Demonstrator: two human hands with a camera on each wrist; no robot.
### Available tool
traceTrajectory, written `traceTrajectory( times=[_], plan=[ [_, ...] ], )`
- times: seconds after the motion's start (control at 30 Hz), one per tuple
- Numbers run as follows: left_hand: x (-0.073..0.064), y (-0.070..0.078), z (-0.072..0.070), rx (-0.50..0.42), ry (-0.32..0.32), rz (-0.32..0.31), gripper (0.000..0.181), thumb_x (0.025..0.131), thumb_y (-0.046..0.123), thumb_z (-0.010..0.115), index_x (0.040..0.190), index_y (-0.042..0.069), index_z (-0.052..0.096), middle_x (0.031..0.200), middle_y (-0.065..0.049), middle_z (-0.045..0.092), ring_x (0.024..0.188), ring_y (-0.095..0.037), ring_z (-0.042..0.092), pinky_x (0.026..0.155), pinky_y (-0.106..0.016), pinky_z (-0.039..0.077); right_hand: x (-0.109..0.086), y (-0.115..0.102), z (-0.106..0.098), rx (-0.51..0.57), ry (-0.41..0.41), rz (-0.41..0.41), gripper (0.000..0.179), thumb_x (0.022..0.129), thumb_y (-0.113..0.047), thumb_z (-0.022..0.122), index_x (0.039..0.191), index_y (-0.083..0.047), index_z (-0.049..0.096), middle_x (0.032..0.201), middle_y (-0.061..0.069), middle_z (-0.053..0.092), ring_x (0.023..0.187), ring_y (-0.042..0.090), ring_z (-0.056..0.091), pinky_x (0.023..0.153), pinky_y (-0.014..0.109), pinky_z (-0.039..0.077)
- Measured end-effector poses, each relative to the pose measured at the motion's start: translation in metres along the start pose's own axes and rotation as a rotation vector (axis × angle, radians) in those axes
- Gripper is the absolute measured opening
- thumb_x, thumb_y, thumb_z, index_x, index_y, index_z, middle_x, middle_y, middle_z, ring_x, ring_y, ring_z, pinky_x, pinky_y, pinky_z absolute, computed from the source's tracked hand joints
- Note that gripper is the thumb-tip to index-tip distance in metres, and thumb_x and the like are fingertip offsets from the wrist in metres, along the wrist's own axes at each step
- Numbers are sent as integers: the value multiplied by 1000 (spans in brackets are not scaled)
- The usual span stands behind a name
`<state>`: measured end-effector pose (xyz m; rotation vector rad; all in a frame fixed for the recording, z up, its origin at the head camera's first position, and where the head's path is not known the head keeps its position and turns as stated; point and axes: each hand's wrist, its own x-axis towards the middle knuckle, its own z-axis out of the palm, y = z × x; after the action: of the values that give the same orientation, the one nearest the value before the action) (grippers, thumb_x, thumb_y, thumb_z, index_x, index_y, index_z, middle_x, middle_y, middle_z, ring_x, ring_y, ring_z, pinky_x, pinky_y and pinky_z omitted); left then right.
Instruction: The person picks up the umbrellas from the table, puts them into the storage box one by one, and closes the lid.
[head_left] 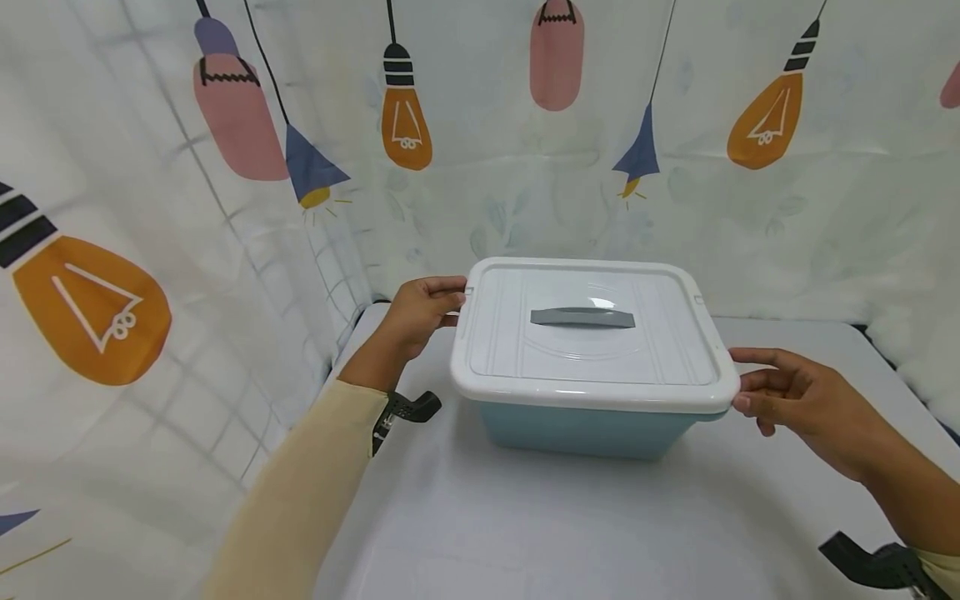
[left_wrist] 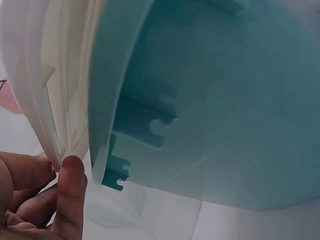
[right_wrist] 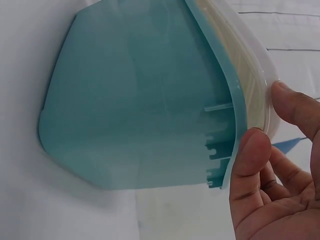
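Note:
A white plastic lid [head_left: 588, 358] with a grey handle [head_left: 582, 317] lies over a teal storage box [head_left: 577, 432]. At the lid's left edge, my left hand [head_left: 423, 312] pinches the rim between thumb and fingers. My right hand [head_left: 802, 400] holds the opposite edge near the front corner, index finger on the lid and thumb below it. A gap shows between lid and box rim in the left wrist view, where the box wall [left_wrist: 210, 115] has small notched ribs. The right wrist view also shows the lid [right_wrist: 265, 65] standing off the rim. The box's inside is hidden.
The box stands on a table with a white cover [head_left: 525, 525]. A curtain [head_left: 480, 208] printed with hanging lamps and bulbs encloses the back and left sides. Dark straps with brackets [head_left: 416, 407] sit on both wrists.

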<state>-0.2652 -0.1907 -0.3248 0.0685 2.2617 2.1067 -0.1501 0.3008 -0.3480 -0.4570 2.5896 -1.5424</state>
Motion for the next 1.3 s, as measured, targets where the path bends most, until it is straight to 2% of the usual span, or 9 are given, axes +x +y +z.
traceTrajectory(
  times=[0.53,0.73,0.97,1.13,1.3],
  plan=[
    [4,-5,1,43,15,-13,33,102,5,64,135,2,65,128,-12,67,112,-26,66,87,-34,58,1,7,2,60,-22,11,54,100,-5,67,150,-13,47,106,8,68,72,27,61,68,32,51],
    [3,-9,1,41,17,-36,33,102,5,64,134,2,65,128,-12,67,113,-26,66,90,-37,57,2,11,4,74,-22,-1,54,100,-2,66,150,-14,50,105,9,67,72,27,60,69,31,50],
    [4,-11,4,57,2,-31,33,102,5,64,135,3,65,127,-12,67,112,-26,67,87,-35,58,-1,14,3,74,-17,10,52,100,-3,66,148,-14,51,104,7,66,72,25,60,69,31,51],
    [4,-11,6,94,3,-26,32,102,6,64,134,4,66,126,-10,68,110,-26,67,87,-35,58,-3,15,2,81,-22,-6,53,100,-1,66,149,-12,50,104,8,66,71,26,60,68,31,51],
    [3,-15,6,147,17,-61,31,103,10,64,133,7,67,126,-8,68,109,-24,67,88,-36,58,-3,15,3,82,-27,-22,53,100,-1,65,150,-11,49,105,8,65,72,26,60,66,32,52]
  ],
)
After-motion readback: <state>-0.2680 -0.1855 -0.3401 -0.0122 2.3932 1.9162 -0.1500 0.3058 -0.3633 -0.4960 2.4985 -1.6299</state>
